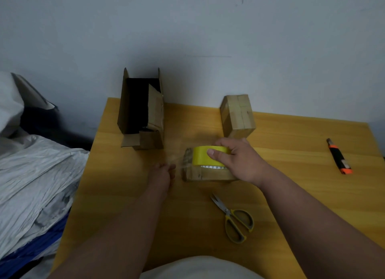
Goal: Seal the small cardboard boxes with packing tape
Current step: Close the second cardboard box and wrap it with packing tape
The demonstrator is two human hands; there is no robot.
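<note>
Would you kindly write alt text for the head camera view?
Right hand grips a yellow tape roll on a small cardboard box while the left hand pulls clear tape sideways. Scissors lie nearer on the wooden table.

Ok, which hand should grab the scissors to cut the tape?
Probably the left hand: it only pinches the pulled clear tape end, blurred. The right hand grips the yellow tape roll on the small cardboard box. The yellow-handled scissors lie between both arms.
</note>
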